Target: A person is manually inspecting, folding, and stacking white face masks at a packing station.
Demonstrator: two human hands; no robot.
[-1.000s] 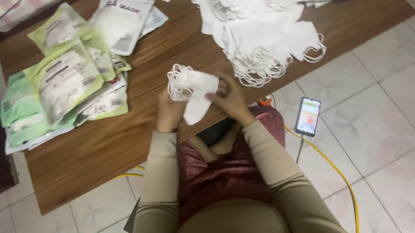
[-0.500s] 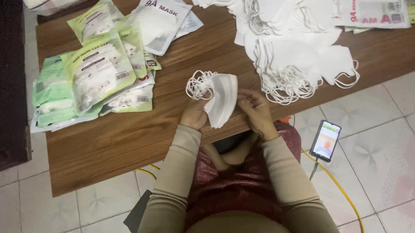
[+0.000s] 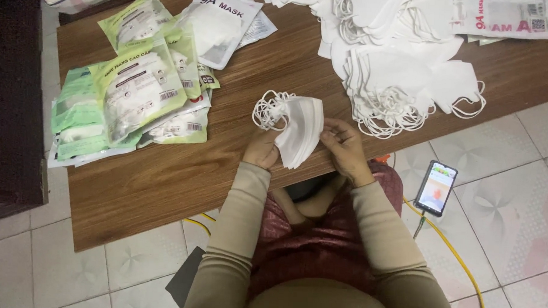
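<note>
We hold a small stack of white masks (image 3: 300,133) between both hands, just above the near edge of the wooden table (image 3: 163,186). Our left hand (image 3: 262,149) grips the stack from the left side, fingers closed on it, with the bundle of ear loops (image 3: 269,109) sticking out above. Our right hand (image 3: 345,147) pinches the stack's right edge, thumb and fingers pressed together on the masks.

To the right of the stack, near it but apart, lies a big loose heap of white masks (image 3: 398,61), their loops spilling toward our right hand. On the left of the table sits a pile of green and clear mask packets (image 3: 130,88), overlapping one another, well apart from our hands. A white mask packet (image 3: 221,24) lies at the top of that pile.

On the tiled floor to our right a phone (image 3: 436,187) lies face up with its screen lit, a yellow cable (image 3: 458,257) running from it.
</note>
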